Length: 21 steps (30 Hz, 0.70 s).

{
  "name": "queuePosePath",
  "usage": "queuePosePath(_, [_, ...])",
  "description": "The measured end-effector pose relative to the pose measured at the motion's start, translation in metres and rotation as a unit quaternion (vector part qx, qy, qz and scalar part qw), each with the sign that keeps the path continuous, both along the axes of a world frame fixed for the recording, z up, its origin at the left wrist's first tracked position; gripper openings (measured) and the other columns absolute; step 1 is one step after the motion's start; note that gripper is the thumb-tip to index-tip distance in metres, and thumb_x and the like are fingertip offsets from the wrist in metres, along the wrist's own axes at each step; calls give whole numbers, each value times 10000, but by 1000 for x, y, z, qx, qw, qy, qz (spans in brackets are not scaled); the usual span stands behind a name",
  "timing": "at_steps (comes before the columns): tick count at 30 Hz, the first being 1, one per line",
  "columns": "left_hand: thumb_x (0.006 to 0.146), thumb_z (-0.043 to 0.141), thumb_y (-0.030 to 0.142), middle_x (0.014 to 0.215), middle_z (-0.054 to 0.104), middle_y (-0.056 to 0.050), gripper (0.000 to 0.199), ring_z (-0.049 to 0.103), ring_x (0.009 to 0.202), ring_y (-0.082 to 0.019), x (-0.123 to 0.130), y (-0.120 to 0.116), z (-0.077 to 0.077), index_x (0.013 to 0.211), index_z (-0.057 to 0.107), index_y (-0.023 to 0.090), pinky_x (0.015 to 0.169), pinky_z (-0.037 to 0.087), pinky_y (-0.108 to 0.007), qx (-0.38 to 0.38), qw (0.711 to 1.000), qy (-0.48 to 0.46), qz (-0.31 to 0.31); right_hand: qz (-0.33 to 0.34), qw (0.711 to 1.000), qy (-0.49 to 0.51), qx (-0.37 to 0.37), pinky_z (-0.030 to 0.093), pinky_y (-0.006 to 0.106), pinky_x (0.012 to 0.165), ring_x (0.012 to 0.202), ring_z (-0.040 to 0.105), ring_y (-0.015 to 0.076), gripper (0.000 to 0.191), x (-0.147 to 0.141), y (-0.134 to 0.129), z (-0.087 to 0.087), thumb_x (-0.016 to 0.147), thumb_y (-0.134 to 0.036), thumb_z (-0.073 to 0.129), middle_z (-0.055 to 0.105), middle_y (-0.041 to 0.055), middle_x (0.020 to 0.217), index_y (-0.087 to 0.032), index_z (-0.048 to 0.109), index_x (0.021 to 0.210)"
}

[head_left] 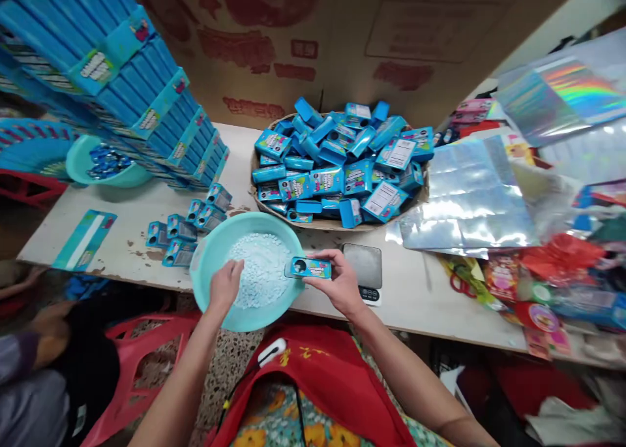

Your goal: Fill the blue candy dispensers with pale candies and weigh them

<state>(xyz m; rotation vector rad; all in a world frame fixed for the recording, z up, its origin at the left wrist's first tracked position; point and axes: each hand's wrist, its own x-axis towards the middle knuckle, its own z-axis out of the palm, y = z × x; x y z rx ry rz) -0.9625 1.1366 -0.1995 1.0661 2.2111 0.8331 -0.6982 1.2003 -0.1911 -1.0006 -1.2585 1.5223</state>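
Note:
A turquoise basin [201,264] holds many small pale pieces [261,274]. Over its left part is my left hand [227,286], fingers drawn together; whatever they hold, if anything, is too small to make out. My right hand [341,280] grips a small blue box [311,268] by its right end, lying level over the basin's right rim. Just right of that hand sits a digital scale [362,265]. Behind the basin, a wide cardboard tray [313,223] is heaped with blue boxes [327,180]. Several small blue boxes [178,253] stand left of the basin.
Tall stacks of blue cartons [147,111] rise at the back left, near a second basin [78,163]. A flat blue card [85,241] lies at the left. Silvery sheets [469,196] and a red plastic bag [562,258] are at the right. A seated person [44,395] is at lower left.

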Motion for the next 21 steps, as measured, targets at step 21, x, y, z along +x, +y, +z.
queuePosePath(21, [690,643,372,628,563,-9,251,436,445,-94,22,-1,-55,799,564,160,370,270,-184,-18,863,-503,52,-282,941,-173,63,470,444,924,1126,536,243,520,144,4,-106,802,-462,602,528,131,1260,-188,501,1232])
